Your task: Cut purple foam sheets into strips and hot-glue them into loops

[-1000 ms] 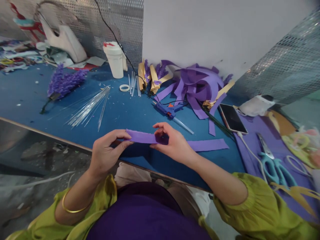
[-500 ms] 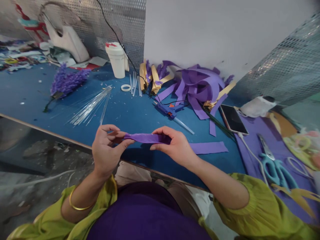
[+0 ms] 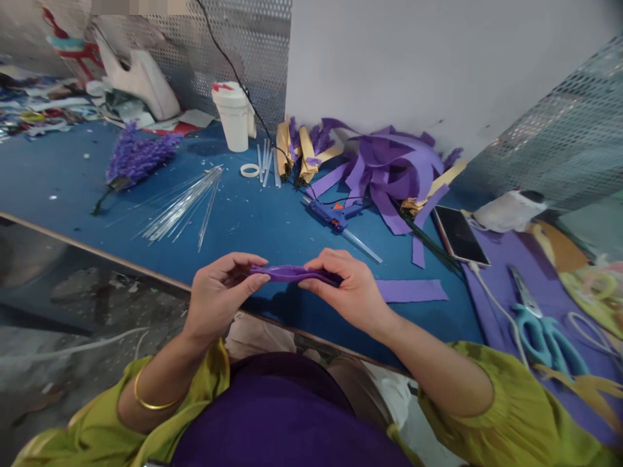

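Observation:
Both hands hold one purple foam strip [image 3: 287, 273] above the front edge of the blue table [image 3: 272, 227]. My left hand [image 3: 219, 298] pinches its left end between thumb and fingers. My right hand [image 3: 348, 288] pinches the strip further right, and here the strip is folded lengthwise into a narrow band. The rest of the strip [image 3: 413, 290] lies flat on the table to the right of my right hand.
A blue glue gun [image 3: 331, 214] and a pile of purple strips [image 3: 389, 165] lie behind the hands. Clear sticks [image 3: 185, 204], a tape ring [image 3: 250, 170], a white cup [image 3: 234, 117], a purple flower bunch [image 3: 139, 155], a phone [image 3: 460, 235] and teal scissors [image 3: 540, 324] are around.
The strip was flat between my hands a second ago; now it is folded lengthwise and pinched narrow. Both hands have closed in slightly.

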`<state>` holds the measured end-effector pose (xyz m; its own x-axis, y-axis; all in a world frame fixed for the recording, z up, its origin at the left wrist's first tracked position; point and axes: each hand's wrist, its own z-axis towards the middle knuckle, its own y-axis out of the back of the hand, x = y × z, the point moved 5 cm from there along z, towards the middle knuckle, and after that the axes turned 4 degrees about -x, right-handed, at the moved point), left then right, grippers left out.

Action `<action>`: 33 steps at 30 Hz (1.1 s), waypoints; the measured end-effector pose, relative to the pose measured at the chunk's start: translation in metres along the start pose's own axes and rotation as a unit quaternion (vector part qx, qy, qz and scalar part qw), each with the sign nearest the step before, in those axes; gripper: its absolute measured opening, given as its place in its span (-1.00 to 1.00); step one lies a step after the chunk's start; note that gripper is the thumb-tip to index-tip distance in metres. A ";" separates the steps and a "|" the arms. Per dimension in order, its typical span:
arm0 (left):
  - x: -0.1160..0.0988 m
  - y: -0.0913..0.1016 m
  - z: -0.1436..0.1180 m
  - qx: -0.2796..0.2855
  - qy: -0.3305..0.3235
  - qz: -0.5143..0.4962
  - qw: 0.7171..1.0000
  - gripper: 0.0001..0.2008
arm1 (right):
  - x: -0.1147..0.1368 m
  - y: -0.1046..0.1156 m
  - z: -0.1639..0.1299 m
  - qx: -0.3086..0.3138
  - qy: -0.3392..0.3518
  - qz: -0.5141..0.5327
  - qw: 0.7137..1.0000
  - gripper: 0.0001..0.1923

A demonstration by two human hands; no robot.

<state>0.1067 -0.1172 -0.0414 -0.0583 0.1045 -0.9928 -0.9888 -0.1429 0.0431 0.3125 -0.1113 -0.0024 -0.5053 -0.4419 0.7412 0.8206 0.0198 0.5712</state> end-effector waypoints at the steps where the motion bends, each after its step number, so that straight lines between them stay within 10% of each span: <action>1: 0.001 0.000 0.000 0.000 0.002 -0.005 1.000 -0.74 | 0.001 0.000 -0.001 0.007 0.000 0.001 1.000 -0.97; 14: -0.005 -0.003 -0.003 0.099 -0.049 0.021 0.994 -0.78 | 0.005 0.002 -0.002 0.002 0.019 0.022 1.000 -0.90; 33: -0.009 0.002 -0.010 0.039 -0.114 0.074 0.990 -0.74 | 0.007 -0.001 -0.007 0.022 0.073 -0.019 0.997 -0.91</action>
<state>0.1065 -0.1287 -0.0338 -0.2240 0.3079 -0.9247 -0.9742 -0.0978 0.2035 0.3097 -0.1208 -0.0002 -0.4889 -0.5689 0.6613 0.7877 0.0377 0.6149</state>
